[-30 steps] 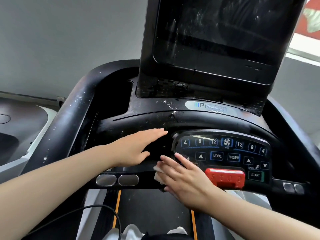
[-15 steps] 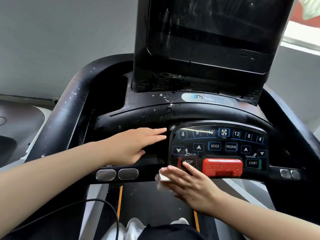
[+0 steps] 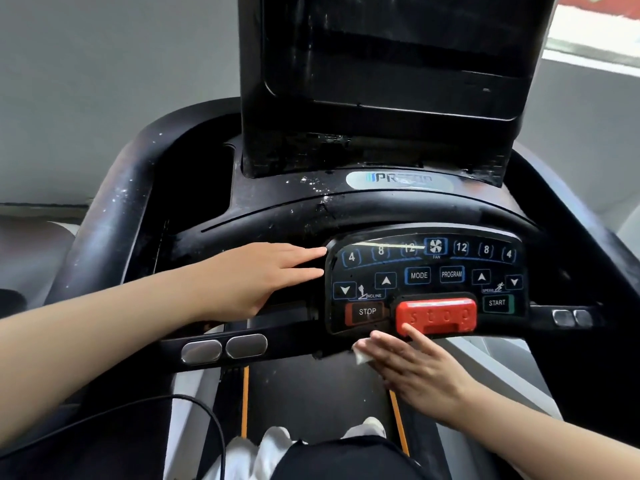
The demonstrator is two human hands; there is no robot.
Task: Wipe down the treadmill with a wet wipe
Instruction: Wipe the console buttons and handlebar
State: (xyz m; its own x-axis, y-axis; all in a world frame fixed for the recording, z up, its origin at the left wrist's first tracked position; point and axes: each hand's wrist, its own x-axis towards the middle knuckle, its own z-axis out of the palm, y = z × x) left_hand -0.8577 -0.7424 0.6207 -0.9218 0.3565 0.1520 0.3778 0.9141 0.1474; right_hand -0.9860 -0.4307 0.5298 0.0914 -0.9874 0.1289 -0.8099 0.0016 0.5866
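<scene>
The black treadmill console (image 3: 263, 216) fills the view, with a button panel (image 3: 426, 275) and a red stop key (image 3: 436, 315). My left hand (image 3: 256, 275) rests flat on the console left of the panel, fingers straight. My right hand (image 3: 412, 368) presses a white wet wipe (image 3: 362, 355) with straight fingers against the console's lower edge just below the red stop key. Only a corner of the wipe shows past my fingers.
A dark screen (image 3: 398, 74) rises behind the console. Silver pulse sensors (image 3: 225, 348) sit on the front handlebar, with another pair (image 3: 571, 318) at right. Black side rails curve on both sides. A black cable (image 3: 173, 403) loops at lower left over the belt (image 3: 311, 393).
My right hand slid the wipe down and to the right, from the panel's left side to below the red stop key. My left hand stayed flat on the console.
</scene>
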